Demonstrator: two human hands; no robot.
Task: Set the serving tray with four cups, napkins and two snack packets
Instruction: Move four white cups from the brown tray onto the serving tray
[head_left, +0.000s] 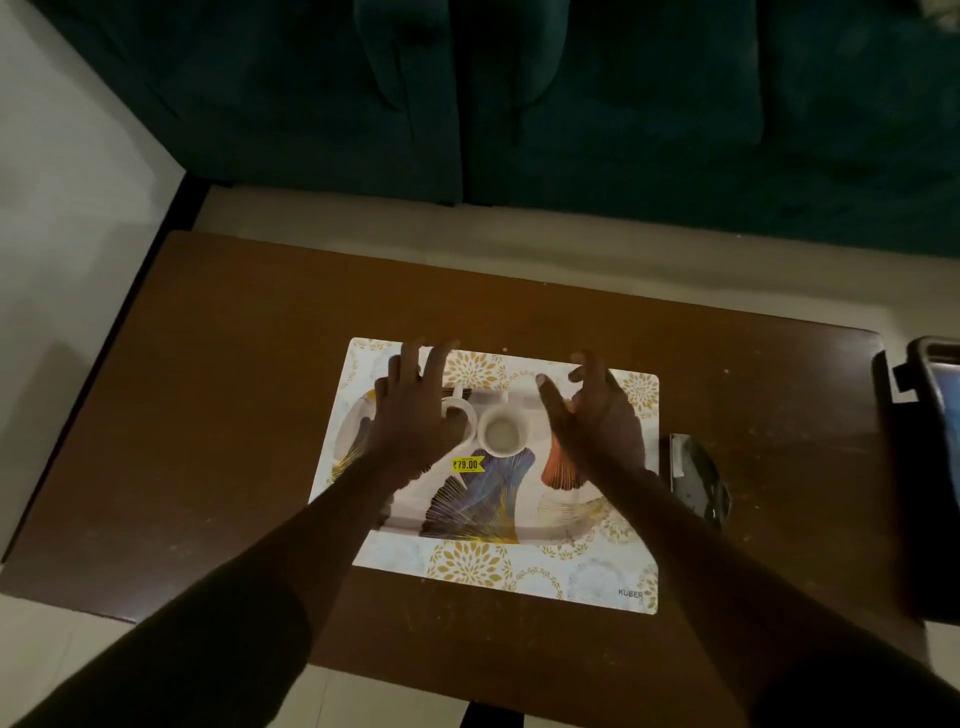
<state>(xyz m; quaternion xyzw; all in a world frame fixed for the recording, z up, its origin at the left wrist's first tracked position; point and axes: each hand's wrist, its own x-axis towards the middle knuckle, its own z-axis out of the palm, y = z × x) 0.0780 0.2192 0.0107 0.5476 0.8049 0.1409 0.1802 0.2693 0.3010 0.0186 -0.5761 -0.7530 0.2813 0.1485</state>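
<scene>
We are finding two white ceramic cups (501, 431) grouped at eleven o'clock on the leaf-patterned rectangular tray (467, 504), likely sparing room. Left hand (415, 415) is spreading open over one; right hand (592, 421) is hovering loosely curled, empty.

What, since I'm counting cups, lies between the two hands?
In the head view, one white cup stands on the tray between the left hand and right hand; a second cup peeks out beside the left hand.
</scene>
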